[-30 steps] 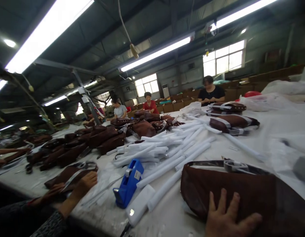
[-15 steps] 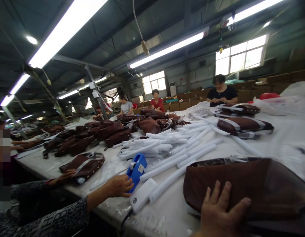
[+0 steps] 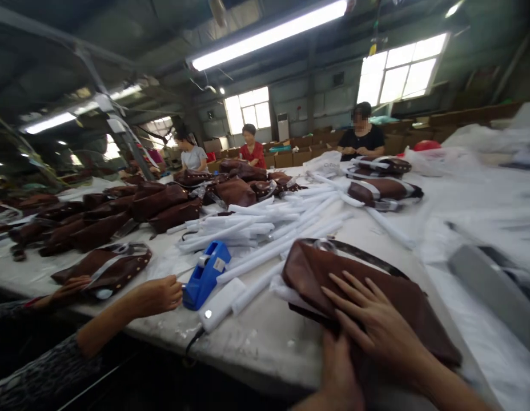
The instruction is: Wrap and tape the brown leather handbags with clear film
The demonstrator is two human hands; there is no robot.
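A brown leather handbag [image 3: 402,285] lies tilted on the table in front of me, with a dark strap along its far edge and white padding showing at its left end. My right hand [image 3: 378,325] rests flat on its upper side, fingers stretched and spread. Below it, my left hand [image 3: 340,371] reaches up against the bag's near underside; the bag hides its fingertips, so its grip does not show. To the left stand a blue tape dispenser [image 3: 207,274] and a white power strip [image 3: 222,305] with a black cord.
A co-worker's hand [image 3: 157,295] is beside the dispenser; the other hand [image 3: 70,288] touches a studded brown bag [image 3: 119,268]. White foam tubes [image 3: 248,225] and piled brown bags [image 3: 162,200] fill the table's middle. Several people sit beyond. A blurred grey object [image 3: 492,291] lies at right.
My view has shifted right and down. The bag is turned and tilted differently, and both my hands are now on it. The co-worker's hand has drawn slightly away from the tape dispenser's body.
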